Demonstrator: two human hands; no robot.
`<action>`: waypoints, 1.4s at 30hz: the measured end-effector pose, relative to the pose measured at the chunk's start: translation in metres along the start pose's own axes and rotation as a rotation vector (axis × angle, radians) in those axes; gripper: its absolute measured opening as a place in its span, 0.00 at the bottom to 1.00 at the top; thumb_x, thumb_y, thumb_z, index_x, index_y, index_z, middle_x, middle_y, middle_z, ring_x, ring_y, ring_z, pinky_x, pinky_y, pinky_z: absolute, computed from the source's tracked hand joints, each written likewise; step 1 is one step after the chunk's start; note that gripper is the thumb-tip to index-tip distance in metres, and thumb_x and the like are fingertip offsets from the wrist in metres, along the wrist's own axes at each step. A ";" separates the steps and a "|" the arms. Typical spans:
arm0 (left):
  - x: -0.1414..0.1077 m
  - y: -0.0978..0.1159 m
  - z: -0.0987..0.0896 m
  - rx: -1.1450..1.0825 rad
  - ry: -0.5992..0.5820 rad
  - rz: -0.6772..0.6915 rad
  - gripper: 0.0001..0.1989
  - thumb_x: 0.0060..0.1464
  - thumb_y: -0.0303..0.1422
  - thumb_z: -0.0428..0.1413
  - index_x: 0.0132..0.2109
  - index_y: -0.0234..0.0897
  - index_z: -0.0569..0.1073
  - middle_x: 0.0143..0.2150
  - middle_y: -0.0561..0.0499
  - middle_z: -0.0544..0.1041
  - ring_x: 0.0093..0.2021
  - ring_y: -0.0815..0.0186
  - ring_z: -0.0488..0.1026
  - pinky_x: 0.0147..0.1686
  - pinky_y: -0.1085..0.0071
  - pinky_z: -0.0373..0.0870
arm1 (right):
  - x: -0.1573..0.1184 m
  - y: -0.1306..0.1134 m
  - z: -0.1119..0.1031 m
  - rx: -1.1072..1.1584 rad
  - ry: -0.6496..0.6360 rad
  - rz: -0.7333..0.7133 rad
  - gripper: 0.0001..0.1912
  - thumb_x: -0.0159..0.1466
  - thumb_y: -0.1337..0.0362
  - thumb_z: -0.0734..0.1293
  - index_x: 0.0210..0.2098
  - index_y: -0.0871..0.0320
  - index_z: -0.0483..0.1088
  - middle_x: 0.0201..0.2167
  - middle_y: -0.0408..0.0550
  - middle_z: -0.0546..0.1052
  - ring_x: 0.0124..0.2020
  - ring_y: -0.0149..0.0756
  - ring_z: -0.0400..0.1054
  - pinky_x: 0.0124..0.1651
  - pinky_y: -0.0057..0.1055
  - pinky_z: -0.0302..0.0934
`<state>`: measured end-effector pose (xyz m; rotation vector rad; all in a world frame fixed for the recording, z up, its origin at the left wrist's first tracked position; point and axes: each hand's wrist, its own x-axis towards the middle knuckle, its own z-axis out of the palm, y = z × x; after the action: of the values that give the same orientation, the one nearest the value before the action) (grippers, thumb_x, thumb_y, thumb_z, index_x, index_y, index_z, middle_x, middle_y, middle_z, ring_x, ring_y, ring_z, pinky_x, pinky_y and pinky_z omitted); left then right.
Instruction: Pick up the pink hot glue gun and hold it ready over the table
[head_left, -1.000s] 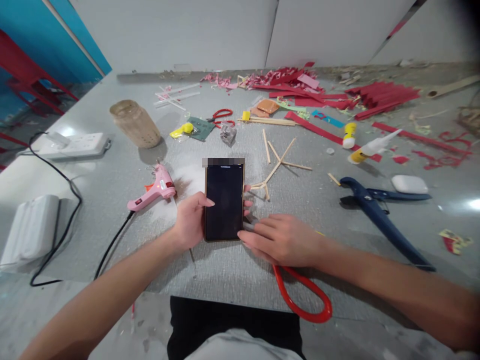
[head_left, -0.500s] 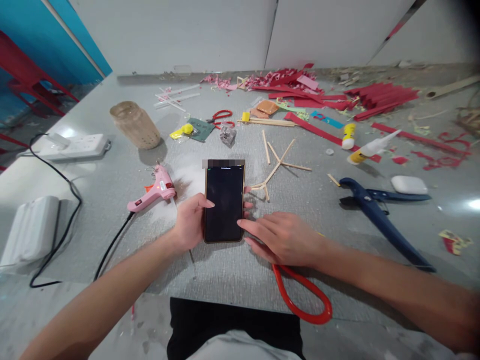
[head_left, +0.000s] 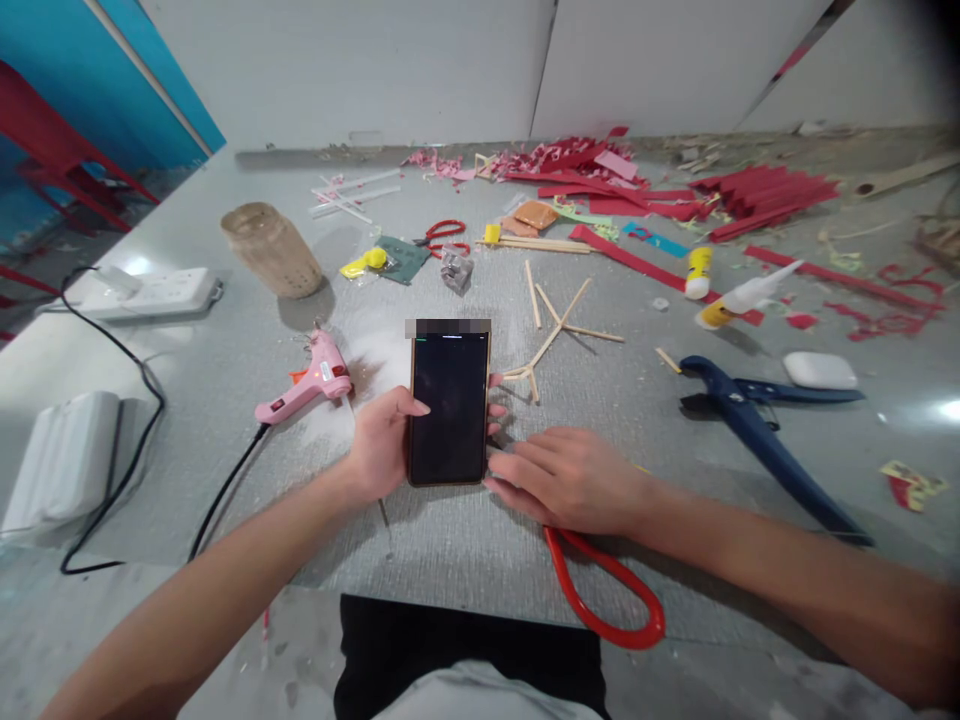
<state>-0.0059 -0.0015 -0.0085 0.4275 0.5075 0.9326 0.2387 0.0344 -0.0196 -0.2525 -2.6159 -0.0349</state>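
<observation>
My left hand (head_left: pixel 388 440) is closed round a smartphone (head_left: pixel 449 410), its thumb on the left side and fingertips showing past the right edge. The phone's screen is dark, with a blurred strip across its top. My right hand (head_left: pixel 566 480) is beside the lower right edge of the phone, fingers loosely bent and holding nothing. Under that hand a red loop handle (head_left: pixel 622 632) sticks out; the rest of the tool is hidden. A stick figure of thin wooden sticks (head_left: pixel 553 335) lies just beyond the phone, with one loose stick alongside.
To the left lie a pink glue gun (head_left: pixel 311 380), a cloudy jar (head_left: pixel 271 250) and a power strip (head_left: pixel 150 293). On the right are a blue cutter (head_left: pixel 750 420), a white case (head_left: pixel 819 370) and glue bottles (head_left: pixel 731 305). Red paper strips (head_left: pixel 765 195) and red-handled scissors (head_left: pixel 448 235) lie farther back.
My right index finger has drawn back from the phone screen's lower right edge and bent. My left hand and the phone stay in place.
</observation>
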 end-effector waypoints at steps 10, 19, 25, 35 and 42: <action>0.000 0.000 0.002 -0.002 0.013 0.001 0.40 0.50 0.35 0.52 0.70 0.26 0.68 0.60 0.33 0.80 0.59 0.48 0.77 0.63 0.53 0.67 | 0.002 -0.001 -0.002 0.009 -0.007 0.040 0.08 0.76 0.61 0.63 0.47 0.59 0.71 0.25 0.39 0.75 0.24 0.32 0.68 0.29 0.35 0.54; 0.000 0.001 0.003 -0.019 0.013 -0.003 0.40 0.50 0.34 0.52 0.71 0.25 0.67 0.59 0.33 0.80 0.59 0.49 0.78 0.62 0.54 0.69 | 0.002 -0.001 -0.003 -0.012 -0.033 0.058 0.11 0.76 0.59 0.64 0.51 0.61 0.70 0.27 0.40 0.76 0.25 0.34 0.71 0.28 0.35 0.55; 0.000 -0.001 0.002 -0.004 -0.001 0.013 0.40 0.51 0.35 0.52 0.71 0.24 0.66 0.60 0.32 0.80 0.60 0.49 0.77 0.63 0.53 0.68 | 0.002 -0.002 -0.003 -0.015 -0.033 0.070 0.12 0.75 0.59 0.64 0.51 0.61 0.70 0.27 0.41 0.77 0.25 0.33 0.72 0.29 0.34 0.55; 0.000 -0.002 0.000 0.008 -0.012 0.002 0.39 0.51 0.36 0.52 0.70 0.27 0.67 0.60 0.34 0.80 0.60 0.48 0.77 0.62 0.51 0.69 | 0.002 -0.001 -0.003 0.005 -0.048 0.075 0.11 0.76 0.60 0.63 0.49 0.61 0.71 0.27 0.41 0.76 0.25 0.33 0.69 0.30 0.34 0.54; 0.000 -0.002 0.001 0.014 0.006 0.018 0.38 0.52 0.36 0.52 0.69 0.26 0.69 0.60 0.34 0.80 0.60 0.48 0.77 0.64 0.52 0.67 | 0.003 -0.001 -0.003 0.020 -0.048 0.075 0.10 0.75 0.61 0.63 0.48 0.61 0.72 0.27 0.41 0.76 0.25 0.33 0.68 0.29 0.34 0.54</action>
<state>-0.0041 -0.0026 -0.0086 0.4429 0.5165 0.9478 0.2378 0.0335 -0.0152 -0.3481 -2.6506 0.0237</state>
